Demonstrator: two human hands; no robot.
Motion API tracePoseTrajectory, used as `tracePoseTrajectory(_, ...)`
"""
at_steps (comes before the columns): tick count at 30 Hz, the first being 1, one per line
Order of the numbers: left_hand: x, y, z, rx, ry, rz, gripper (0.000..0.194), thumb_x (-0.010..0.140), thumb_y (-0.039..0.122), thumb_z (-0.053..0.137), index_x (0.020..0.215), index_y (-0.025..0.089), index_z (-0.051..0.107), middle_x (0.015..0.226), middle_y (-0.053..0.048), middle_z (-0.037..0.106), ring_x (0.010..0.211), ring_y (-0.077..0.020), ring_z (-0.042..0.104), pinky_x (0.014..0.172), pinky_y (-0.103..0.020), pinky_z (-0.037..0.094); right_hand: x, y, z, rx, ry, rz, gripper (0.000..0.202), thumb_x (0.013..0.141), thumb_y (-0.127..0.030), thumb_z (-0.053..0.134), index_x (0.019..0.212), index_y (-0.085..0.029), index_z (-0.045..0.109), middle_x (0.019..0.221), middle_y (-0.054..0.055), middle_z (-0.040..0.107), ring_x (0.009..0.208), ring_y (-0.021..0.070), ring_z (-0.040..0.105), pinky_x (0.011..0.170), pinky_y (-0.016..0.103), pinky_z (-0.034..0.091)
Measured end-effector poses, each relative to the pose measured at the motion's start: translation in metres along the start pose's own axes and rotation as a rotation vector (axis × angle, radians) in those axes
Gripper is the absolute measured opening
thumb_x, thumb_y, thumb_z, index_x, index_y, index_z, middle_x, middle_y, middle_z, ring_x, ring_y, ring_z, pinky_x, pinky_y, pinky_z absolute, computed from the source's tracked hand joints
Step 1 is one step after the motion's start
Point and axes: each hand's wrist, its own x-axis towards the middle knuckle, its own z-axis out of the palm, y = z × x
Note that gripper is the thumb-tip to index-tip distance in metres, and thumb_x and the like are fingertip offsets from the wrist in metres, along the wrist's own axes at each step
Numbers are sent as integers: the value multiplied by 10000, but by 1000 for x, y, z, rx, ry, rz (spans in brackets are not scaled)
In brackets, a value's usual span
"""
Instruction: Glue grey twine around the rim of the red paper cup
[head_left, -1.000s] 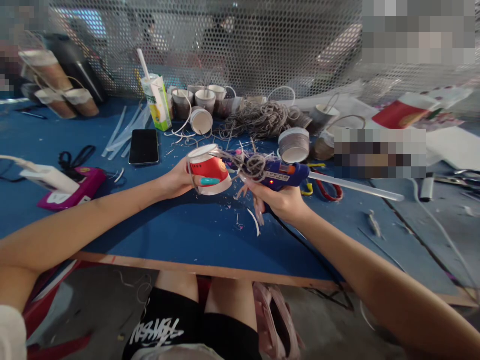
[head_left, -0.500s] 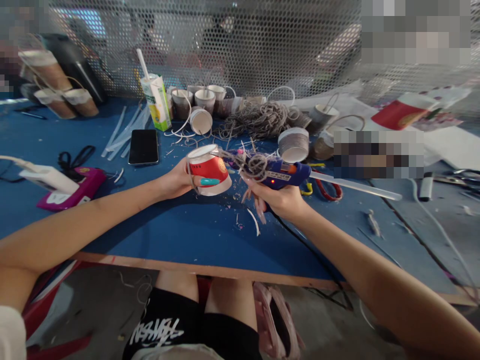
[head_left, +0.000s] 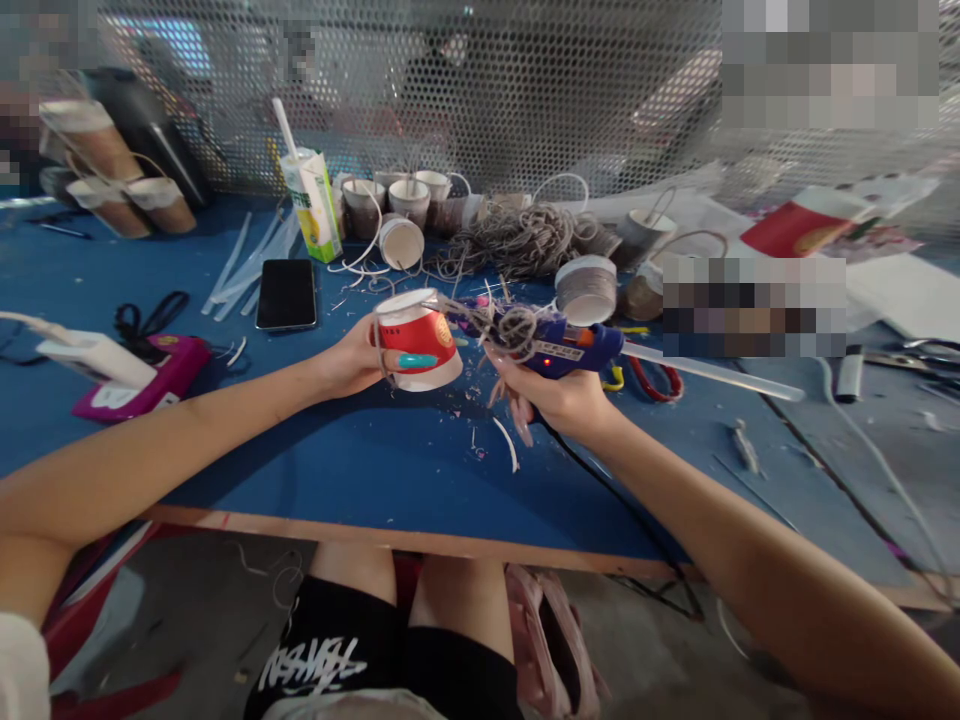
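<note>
Over the blue table, my left hand grips a red and white paper cup, its thumb lying across the cup's side. Grey cord hangs at the cup's left side. My right hand is wrapped around a blue hot glue gun with a small red light lit. A clear glue stick sticks out of its back. The gun's nozzle end is close to the cup's upper right rim; whether it touches is hard to tell. Tangled grey cord lies over the gun's front and partly hides it.
Behind my hands are a heap of grey cord, several cord-wrapped cups and a drink carton. A phone and a purple power strip lie left. The gun's black cable runs over the table's front edge. A perforated metal screen stands behind.
Almost nothing differs. Both hands keep their holds on the cup and the glue gun, with the gun tilted very slightly differently.
</note>
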Motion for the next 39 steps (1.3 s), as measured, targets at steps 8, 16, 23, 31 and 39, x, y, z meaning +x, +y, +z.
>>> tracePoseTrajectory(8,-1,0,-4,-21,0,-22,731,496,304,957,1171,245,686,1054,-24,776,1002,-223,742,933,-333,584,2,2,-2,-41,7,5,508,854,-464,673,441,-238,481,351,-9,478,342,132,505,457,325,518)
tracePoseTrajectory(16,-2,1,-6,-7,-17,-37,698,515,356,955,1143,227,679,1045,-43,778,1035,-258,742,1001,-394,569,2,4,-3,-42,16,7,442,863,-419,654,487,-240,505,362,-17,489,353,137,521,459,321,527)
tracePoseTrajectory(23,-2,1,-6,-17,-3,-43,664,531,295,940,1141,228,687,1081,-45,780,1051,-256,737,993,-386,572,2,3,-4,-33,13,-4,390,858,-339,624,499,-238,510,365,-21,488,343,140,522,450,322,525)
tracePoseTrajectory(31,-3,1,-9,21,20,-69,772,531,299,927,1243,234,637,1131,-53,757,1129,-285,708,1029,-423,547,2,2,-3,-34,38,-8,502,847,-337,638,392,-249,446,343,-17,473,327,123,495,474,327,547)
tracePoseTrajectory(39,-2,5,-3,3,34,-56,739,496,314,937,1184,236,676,1055,-37,776,1038,-265,734,971,-393,579,3,2,-2,-5,88,44,410,793,-289,666,433,-240,475,342,-31,470,310,119,490,403,294,483)
